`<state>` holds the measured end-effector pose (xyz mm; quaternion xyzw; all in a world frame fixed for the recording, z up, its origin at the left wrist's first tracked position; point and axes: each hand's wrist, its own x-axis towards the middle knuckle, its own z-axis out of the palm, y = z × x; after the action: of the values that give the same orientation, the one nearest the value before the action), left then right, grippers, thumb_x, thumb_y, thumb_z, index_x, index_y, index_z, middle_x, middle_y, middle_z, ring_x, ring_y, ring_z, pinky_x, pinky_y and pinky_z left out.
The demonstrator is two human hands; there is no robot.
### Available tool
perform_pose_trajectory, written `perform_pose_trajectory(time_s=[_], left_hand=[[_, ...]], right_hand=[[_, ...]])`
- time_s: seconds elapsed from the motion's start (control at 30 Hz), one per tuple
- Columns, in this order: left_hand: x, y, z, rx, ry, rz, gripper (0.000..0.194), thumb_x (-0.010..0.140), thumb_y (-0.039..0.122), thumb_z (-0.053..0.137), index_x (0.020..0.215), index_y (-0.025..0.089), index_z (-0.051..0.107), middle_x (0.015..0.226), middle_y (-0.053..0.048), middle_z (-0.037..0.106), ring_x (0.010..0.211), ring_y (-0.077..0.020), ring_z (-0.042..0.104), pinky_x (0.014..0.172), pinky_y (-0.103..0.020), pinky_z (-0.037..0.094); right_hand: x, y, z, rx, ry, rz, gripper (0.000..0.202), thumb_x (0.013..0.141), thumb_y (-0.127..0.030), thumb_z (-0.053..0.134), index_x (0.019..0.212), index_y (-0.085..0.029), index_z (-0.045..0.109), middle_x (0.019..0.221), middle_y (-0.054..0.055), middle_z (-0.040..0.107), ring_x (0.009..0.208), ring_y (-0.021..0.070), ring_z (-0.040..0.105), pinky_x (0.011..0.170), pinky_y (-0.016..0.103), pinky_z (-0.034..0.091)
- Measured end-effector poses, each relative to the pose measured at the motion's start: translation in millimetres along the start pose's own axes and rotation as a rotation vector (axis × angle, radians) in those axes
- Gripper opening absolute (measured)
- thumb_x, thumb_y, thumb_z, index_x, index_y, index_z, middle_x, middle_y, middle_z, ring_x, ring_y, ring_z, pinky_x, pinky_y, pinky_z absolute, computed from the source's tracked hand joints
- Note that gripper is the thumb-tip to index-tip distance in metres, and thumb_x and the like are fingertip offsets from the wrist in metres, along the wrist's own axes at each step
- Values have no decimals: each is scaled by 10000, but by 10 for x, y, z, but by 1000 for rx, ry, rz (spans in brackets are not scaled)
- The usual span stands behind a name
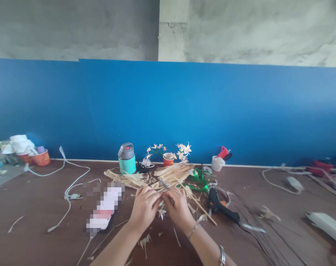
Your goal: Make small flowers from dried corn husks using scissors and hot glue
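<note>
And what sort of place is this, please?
Probably a small craft workshop: a glue gun and dry leaves lie on the brown table, with pale flowers beside a red cup.

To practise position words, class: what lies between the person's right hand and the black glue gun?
In the head view, a thin wooden stick and pale dry scraps lie between the right hand and the black glue gun.

On the table (46, 221), husks (173, 173) lie beyond both hands, before a cup (168, 160) with flowers (184, 150) beside it. Behind left stands a bottle (127, 165). A phone (105, 210) lies left of the left hand (146, 205), a glue gun (222, 207) right of the right hand (178, 207).
</note>
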<state>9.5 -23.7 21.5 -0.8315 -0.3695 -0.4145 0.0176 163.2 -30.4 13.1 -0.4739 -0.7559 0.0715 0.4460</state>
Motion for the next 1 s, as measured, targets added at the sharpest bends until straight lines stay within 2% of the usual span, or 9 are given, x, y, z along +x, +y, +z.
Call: perform_pose_trajectory(time_s=[0.13,0.3,0.43,0.73,1.0], left_hand=[[5,-5,-30,29,9,-1,138,835,177,523,801,211,652,688,-13,674,731,-185,553,711,-348,355],[10,11,-44,33,28,-22,127,813,165,539,717,201,613,665,-8,660,728,-187,554,702,-343,342],[15,16,-42,24,18,-46,107,797,163,544,712,202,595,686,-14,653,740,-194,553,701,-341,345],[34,24,-91,68,-67,-11,107,815,190,521,728,207,581,735,-25,642,768,-193,532,695,-336,337],[39,40,-100,72,-72,-20,109,805,171,529,705,200,560,720,-19,622,761,-189,521,697,-332,330]], right_hand=[[-8,-11,0,10,-8,15,192,853,-174,497,668,-195,545,664,-19,583,681,143,527,716,301,299],[-9,-7,-2,-2,10,27,174,835,-188,532,662,-191,545,663,-18,579,698,150,522,719,298,294],[-4,-4,-5,-18,21,34,140,817,-193,556,677,-194,556,663,-17,580,699,154,518,721,295,295],[1,-33,-37,-3,-8,-1,186,851,-203,477,680,-199,548,677,1,585,705,162,521,715,298,313],[1,-34,-26,-21,23,39,186,833,-186,499,649,-193,524,648,-6,571,690,162,510,696,293,300]])
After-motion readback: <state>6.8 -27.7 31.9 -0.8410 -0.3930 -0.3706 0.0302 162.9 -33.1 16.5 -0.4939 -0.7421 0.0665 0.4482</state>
